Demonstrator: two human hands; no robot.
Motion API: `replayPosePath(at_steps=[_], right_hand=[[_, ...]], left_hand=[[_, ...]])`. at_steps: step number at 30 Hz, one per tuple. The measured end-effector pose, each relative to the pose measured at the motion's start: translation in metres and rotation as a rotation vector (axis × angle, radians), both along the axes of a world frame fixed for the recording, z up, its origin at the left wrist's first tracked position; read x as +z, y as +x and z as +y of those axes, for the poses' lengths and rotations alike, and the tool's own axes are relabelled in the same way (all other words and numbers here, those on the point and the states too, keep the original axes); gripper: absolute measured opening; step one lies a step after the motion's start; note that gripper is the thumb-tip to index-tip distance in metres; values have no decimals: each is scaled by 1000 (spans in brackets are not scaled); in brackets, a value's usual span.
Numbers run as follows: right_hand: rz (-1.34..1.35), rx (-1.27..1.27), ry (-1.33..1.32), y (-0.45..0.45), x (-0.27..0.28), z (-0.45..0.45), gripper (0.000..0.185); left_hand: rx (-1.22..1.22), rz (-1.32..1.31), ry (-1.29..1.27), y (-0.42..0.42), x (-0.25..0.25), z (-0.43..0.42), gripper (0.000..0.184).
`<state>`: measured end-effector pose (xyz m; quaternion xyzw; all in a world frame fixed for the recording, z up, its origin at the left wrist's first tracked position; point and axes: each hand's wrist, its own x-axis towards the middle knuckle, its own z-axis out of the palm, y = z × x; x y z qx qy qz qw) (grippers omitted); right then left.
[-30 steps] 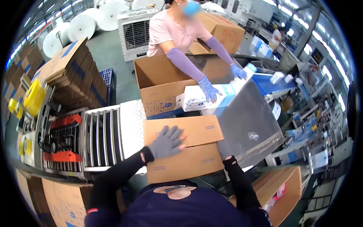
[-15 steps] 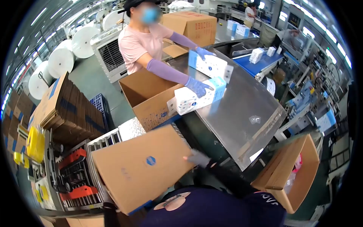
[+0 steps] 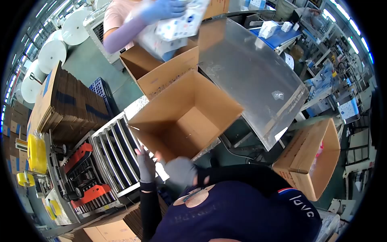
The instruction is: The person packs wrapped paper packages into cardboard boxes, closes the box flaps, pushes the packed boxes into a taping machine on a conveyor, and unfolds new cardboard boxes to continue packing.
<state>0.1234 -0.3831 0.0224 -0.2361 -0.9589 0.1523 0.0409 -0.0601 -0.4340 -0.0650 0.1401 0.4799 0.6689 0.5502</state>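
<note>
An open, empty cardboard box stands in front of me, its opening facing up. My left hand, in a grey glove with bare fingertips, is upright beside the box's near left side, fingers apart and holding nothing. Close to its right, my right hand is smeared by motion near the box's near edge, and its fingers cannot be made out. Behind stands a second open box, where a co-worker's gloved hand holds a white and blue pack above it.
A metal table lies right of the boxes, with a blue conveyor beyond. At the left are rollers, a taping machine with red parts and stacked flat cartons. Another open box stands at the right.
The flat-looking closed side of my box has turned away, and its open top now faces up. My hands have come off it and close together. The co-worker has lifted packs over the rear box.
</note>
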Motion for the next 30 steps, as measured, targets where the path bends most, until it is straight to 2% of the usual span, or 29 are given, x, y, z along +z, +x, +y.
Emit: replayPosePath(at_steps=[1, 3, 4, 5, 6, 7, 8, 9, 10, 11, 12, 13, 14, 15, 17, 19, 20, 21, 23, 24, 25, 27, 28, 29, 30], right_hand=[[-29, 68, 46, -12, -9, -19, 63], [136, 143, -211, -20, -22, 3, 59], [155, 87, -606, -11, -4, 47, 53], [460, 181, -414, 6, 2, 96, 51], [110, 28, 47, 35, 54, 138, 62], [242, -119, 270, 76, -8, 193, 74], [-110, -259, 408, 110, 4, 231, 95], [-101, -230, 416, 170, -53, 293, 112], [-528, -459, 268, 170, -57, 290, 132], [-558, -586, -1, 171, -85, 293, 136], [-636, -395, -105, 154, -94, 296, 132], [-293, -394, -428, 147, -131, 292, 114], [399, -359, -659, 148, -179, 281, 83], [521, -363, -835, 136, -199, 278, 61], [147, -579, -781, 145, -139, 286, 57], [-3, -498, -523, 154, -142, 305, 56], [-75, -453, -385, 157, -142, 320, 55], [117, -471, -464, 167, -145, 334, 53], [498, -493, -637, 193, -156, 361, 51], [415, -513, -557, 212, -161, 378, 50], [329, -537, -475, 233, -167, 392, 50], [253, -554, -387, 275, -139, 388, 59], [287, -618, -341, 297, -155, 383, 63], [323, -683, -283, 321, -172, 373, 67], [224, -668, -190, 338, -172, 357, 71]], left_hand=[[90, 216, 151, 16, 35, 18, 67], [286, 616, -98, 24, 53, 43, 50], [180, 802, -123, -4, 8, 39, 46], [172, 1017, -258, -1, 14, 42, 46], [234, 966, -285, 15, 31, 47, 43], [300, 911, -325, 30, 49, 50, 41], [258, 895, -304, 27, 57, 47, 40], [212, 887, -141, 8, 20, 40, 40], [237, 916, -156, 9, 26, 36, 37], [268, 943, -161, 11, 32, 39, 33], [262, 1008, -255, 4, 27, 34, 27], [253, 1064, -351, -9, 20, 27, 22], [252, 1125, -415, -15, 27, 25, 17], [266, 927, -346, -16, 25, 26, 17], [177, 920, -555, -16, 23, 31, 17], [174, 1299, -535, 23, 41, 61, 17], [177, 1328, -583, 46, 54, 80, 19], [141, 1390, -725, 49, 41, 95, 21], [137, 1284, -720, 74, 53, 123, 23], [178, 1237, -559, 91, 60, 134, 24], [123, 1309, -606, 100, 60, 143, 25], [104, 1421, -713, 107, 63, 153, 24], [152, 1314, -513, 93, 51, 146, 26], [136, 1253, -584, 90, 60, 145, 24], [211, 1218, -520, 86, 51, 140, 23]])
